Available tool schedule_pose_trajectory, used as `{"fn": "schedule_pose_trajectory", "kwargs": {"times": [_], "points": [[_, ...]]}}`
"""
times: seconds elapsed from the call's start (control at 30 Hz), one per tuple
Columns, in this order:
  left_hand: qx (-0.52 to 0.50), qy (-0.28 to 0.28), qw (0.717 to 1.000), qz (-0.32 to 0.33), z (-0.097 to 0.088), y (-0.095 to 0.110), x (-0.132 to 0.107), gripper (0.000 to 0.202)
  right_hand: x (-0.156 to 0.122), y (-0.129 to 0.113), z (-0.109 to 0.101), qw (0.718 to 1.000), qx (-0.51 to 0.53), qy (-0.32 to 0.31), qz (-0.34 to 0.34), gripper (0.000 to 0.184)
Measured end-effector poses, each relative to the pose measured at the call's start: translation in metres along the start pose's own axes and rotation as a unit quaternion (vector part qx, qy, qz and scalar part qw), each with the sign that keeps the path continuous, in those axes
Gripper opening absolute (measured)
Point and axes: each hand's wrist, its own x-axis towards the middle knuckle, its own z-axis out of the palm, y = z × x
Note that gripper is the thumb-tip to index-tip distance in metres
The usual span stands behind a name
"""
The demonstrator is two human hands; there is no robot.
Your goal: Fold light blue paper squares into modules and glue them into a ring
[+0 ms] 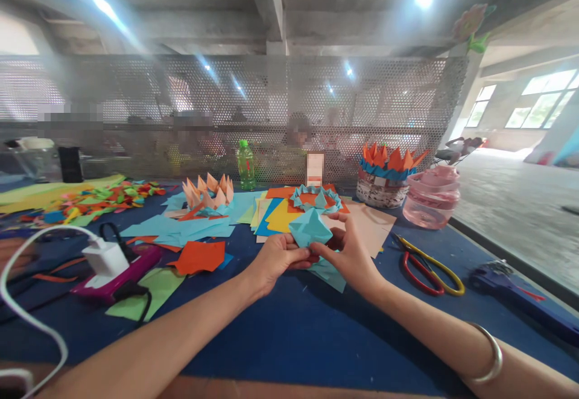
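Your bare forearms (149, 338) are stretching across a blue-covered desk (289, 344) in a concrete hall, before a perforated metal screen (235, 97). One pair of red-and-yellow scissors (427, 275) and one green plastic bottle (245, 166) are standing out nearby. Your left hand (278, 260) and right hand (348, 254) are holding one pale-blue folded paper shape (311, 227) up between their closed-in fingers (301, 258).

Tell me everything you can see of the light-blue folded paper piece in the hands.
The light-blue origami piece is folded paper with a faceted, pointed peak; a flat flap shows below the hands. It is pinched between the left hand and right hand, held above the blue table covering.
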Motion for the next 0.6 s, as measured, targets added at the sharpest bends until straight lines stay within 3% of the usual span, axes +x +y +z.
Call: {"fn": "schedule_pose_trajectory", "kwargs": {"times": [0.17,0.6], "points": [[0.008,0.004,1.000,0.003,-0.0012,-0.0014,0.0015,0.026,0.0024,0.0010,-0.0005,0.997,0.049,-0.016,0.059,0.058],[0.021,-0.013,1.000,0.001,-0.0035,0.0020,0.0021,0.030,0.0075,0.0023,-0.0078,0.994,0.086,-0.031,0.061,0.047]]}}
